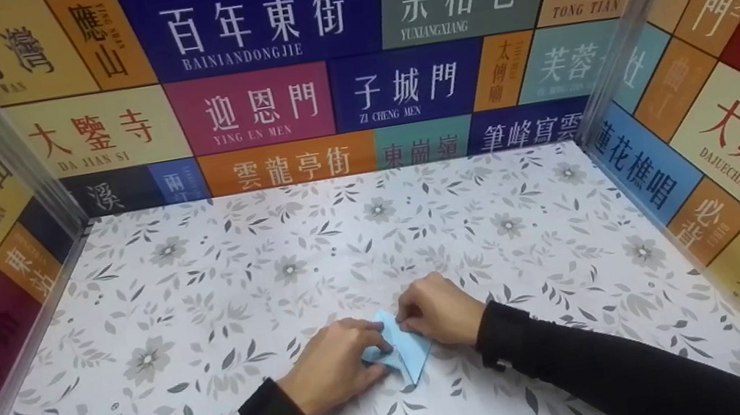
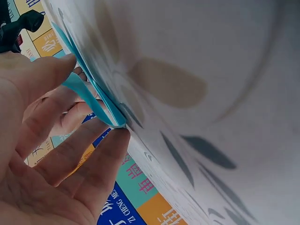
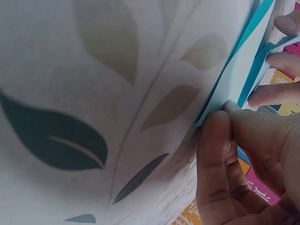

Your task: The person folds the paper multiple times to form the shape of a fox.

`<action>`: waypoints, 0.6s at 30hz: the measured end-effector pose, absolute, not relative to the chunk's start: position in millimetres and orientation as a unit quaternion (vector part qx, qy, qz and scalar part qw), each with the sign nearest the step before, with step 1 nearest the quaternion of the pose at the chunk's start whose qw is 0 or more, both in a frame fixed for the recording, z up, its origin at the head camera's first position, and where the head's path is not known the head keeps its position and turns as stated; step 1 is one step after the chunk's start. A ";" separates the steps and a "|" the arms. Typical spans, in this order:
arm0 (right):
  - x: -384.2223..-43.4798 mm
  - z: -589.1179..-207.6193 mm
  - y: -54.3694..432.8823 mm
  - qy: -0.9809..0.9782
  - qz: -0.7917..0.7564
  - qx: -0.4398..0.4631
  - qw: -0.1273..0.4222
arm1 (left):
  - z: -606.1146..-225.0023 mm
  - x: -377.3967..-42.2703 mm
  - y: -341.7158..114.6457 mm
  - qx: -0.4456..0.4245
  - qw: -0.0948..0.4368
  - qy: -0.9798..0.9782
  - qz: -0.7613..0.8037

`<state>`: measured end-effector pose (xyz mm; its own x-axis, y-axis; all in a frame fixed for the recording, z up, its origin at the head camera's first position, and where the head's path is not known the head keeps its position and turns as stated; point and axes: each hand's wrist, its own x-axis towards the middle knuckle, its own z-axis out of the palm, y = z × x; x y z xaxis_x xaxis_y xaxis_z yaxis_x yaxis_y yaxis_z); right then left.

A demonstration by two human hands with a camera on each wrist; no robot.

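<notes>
A small piece of light blue folded paper [image 1: 414, 353] lies on the floral table covering, one pointed end toward the person. At its left side the left hand [image 1: 335, 365] pinches a raised flap [image 2: 84, 93] between thumb and fingers; other fingertips rest along the paper's edge in the left wrist view. The right hand [image 1: 442, 311] grips the paper's upper right edge, with thumb and index finger meeting on it in the right wrist view. There, a pale layer [image 3: 234, 77] shows beside a deeper blue fold. Part of the paper is hidden under the left fingers.
White table covering [image 1: 223, 312] with grey flowers and leaves spreads around both hands. Upright panels with coloured Chinese sign blocks [image 1: 251, 22] close off the back, left and right sides. Both forearms wear black sleeves [image 1: 586, 351] with dark bands at the wrists.
</notes>
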<state>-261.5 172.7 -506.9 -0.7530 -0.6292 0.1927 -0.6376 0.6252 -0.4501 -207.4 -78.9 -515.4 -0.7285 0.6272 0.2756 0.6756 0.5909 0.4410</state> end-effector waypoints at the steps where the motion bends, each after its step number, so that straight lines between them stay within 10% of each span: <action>1: -261.5 -506.8 172.8 -0.902 0.253 0.351 0.007 | -515.5 -207.5 -79.6 -0.366 0.043 -0.891 -0.266; 18: -260.8 -505.7 172.3 -0.904 0.254 0.345 0.003 | -511.4 -212.3 -81.2 -0.370 -0.002 -0.894 -0.252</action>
<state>-260.8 172.3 -505.7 -0.7623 -0.6217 0.1799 -0.6244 0.6334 -0.4571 -212.3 -81.2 -511.4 -0.7256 0.6632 0.1837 0.6613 0.5982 0.4525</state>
